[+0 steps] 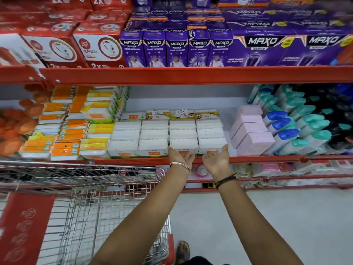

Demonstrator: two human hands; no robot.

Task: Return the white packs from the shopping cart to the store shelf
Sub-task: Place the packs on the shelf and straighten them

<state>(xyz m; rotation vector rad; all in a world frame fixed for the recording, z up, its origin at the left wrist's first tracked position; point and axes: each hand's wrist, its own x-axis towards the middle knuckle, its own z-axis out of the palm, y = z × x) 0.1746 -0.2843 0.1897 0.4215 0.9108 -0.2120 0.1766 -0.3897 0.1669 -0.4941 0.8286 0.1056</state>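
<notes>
While both arms are stretched forward to the store shelf [248, 159], the left hand [180, 156] and the right hand [216, 159] sit side by side at its red front lip, directly before the two right-hand columns of white packs [183, 134].

Position of task items: the white packs lie flat on the middle shelf in four columns, each column running front to back, i.e. long axis pointing away from the person into the shelf. Orange packs [65, 146] border them on the left, pink boxes [252, 136] on the right, with a bare strip of shelf between the rightmost white column and the pink boxes.

Fingers: both hands spread, not closed on anything. Left fingers [188, 154] touch or nearly touch the front face of the third column; right thumb rises beside the front corner of the fourth column. Whether the palms press the packs cannot be told.

Shopping cart [107, 190]: stands low and to the left of the arms; the visible wire basket shows no white pack, though its near part is hidden by the left arm.

Judgement: the packs lie straight ahead of the fingers, so any squaring-up is a push along the columns' long axis. The left hand is nearer the cart, should more remain there.
</notes>
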